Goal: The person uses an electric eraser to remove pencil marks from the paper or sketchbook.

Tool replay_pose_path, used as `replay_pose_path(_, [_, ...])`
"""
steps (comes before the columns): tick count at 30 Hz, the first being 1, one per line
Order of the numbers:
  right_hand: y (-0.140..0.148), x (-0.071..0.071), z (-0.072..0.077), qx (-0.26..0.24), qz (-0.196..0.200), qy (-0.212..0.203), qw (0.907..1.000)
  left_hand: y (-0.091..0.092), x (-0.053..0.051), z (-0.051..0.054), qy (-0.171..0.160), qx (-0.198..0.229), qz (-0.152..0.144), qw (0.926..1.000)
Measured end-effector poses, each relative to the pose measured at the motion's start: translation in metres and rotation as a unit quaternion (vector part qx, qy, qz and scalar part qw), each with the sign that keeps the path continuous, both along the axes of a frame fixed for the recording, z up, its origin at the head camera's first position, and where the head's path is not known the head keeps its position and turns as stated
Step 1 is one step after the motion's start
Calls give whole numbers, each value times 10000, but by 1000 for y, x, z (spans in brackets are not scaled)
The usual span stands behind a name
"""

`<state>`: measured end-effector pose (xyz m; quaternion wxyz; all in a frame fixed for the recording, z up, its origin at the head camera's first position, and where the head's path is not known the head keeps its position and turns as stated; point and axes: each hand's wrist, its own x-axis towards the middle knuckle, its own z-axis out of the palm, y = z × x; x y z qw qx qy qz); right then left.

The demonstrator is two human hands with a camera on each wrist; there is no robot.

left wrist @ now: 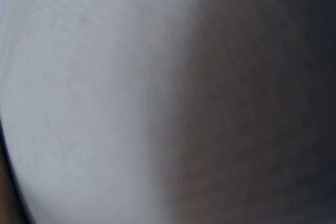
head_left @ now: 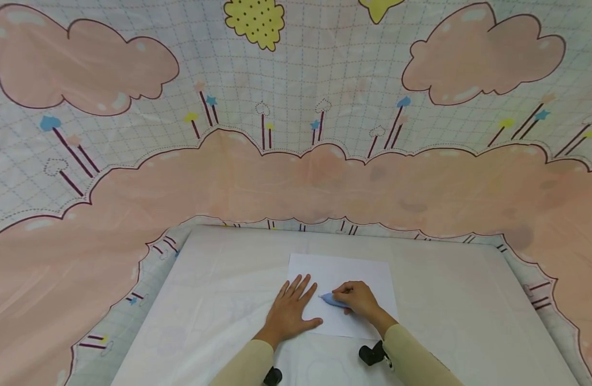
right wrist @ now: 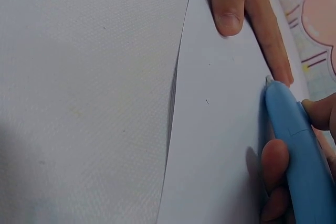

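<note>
My left hand (head_left: 290,308) lies with spread fingers on the left part of a white sheet of paper (head_left: 368,271). To its right, my right hand (head_left: 360,300) grips a thick, light-blue pen-shaped tool (right wrist: 296,140) with a small pale tip; its exact kind is unclear. The tool's tip points left, at or just over the sheet, close to the left fingers. In the right wrist view the right thumb (right wrist: 320,114) rests against a raised part on the tool's side. The left wrist view is too blurred to show the hand's work.
A white-covered table (head_left: 218,279) lies under the paper. Beyond it hangs a cloth (head_left: 276,182) printed with clouds. A few small dark marks (right wrist: 207,101) show on the paper. Each wrist bears a black device (head_left: 371,354).
</note>
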<state>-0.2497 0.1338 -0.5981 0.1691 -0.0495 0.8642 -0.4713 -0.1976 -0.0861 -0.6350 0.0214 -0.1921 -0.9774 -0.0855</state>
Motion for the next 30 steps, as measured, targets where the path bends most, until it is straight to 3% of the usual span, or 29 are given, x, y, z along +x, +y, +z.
replay_pose_path(11, [0,1,-1,39,-7,85,10000,0,-2,-7,32,-154,29,9999])
replay_pose_path(15, [-1,2,-2,71,4,112,9999,0,-1,-5,55,-38,-4,10000])
replay_pose_path(22, [0,3,-3,61,-71,128,9999,0,2,3,-202,18,8,9998])
replay_pose_path(30, [0,4,-2,71,10,82,9999,0,3,4,-117,-2,-3,9999])
